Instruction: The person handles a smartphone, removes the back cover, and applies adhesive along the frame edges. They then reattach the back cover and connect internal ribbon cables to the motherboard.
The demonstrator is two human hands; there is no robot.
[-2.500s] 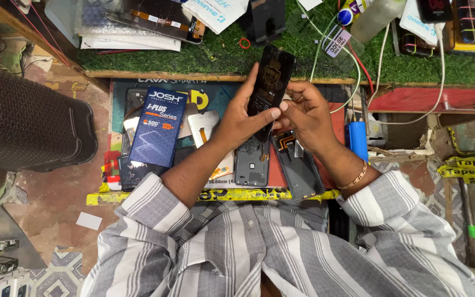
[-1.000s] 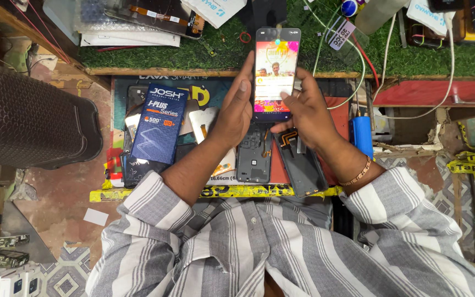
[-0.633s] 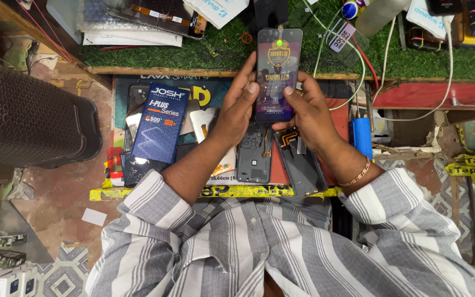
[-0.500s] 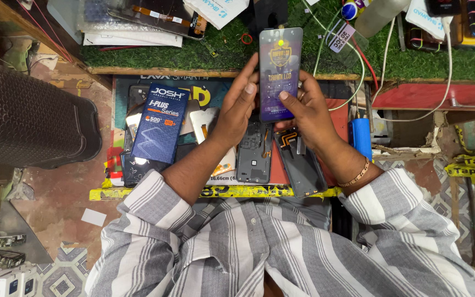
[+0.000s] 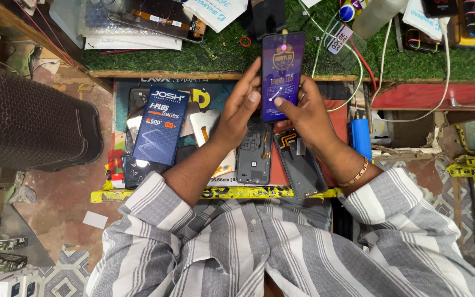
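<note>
I hold a smartphone (image 5: 281, 74) upright over the bench, its screen lit purple. My left hand (image 5: 239, 107) grips its left edge. My right hand (image 5: 302, 113) supports the right side, with the thumb pressed on the lower part of the screen. Below the hands lie two opened phone bodies: a dark frame (image 5: 254, 159) and a grey back shell (image 5: 300, 168) with an orange flex cable.
A blue box (image 5: 160, 132) lies left of the hands on a tray with a yellow front edge (image 5: 155, 193). A blue tool (image 5: 360, 137) stands to the right. Cables, a screen part (image 5: 158, 19) and packets cover the green mat (image 5: 193, 52) behind. A dark perforated stool (image 5: 23, 118) sits at left.
The phone went from a dark, tilted screen to upright and lit; its display changed from a bright picture to a purple screen. My right thumb has moved onto the glass.
</note>
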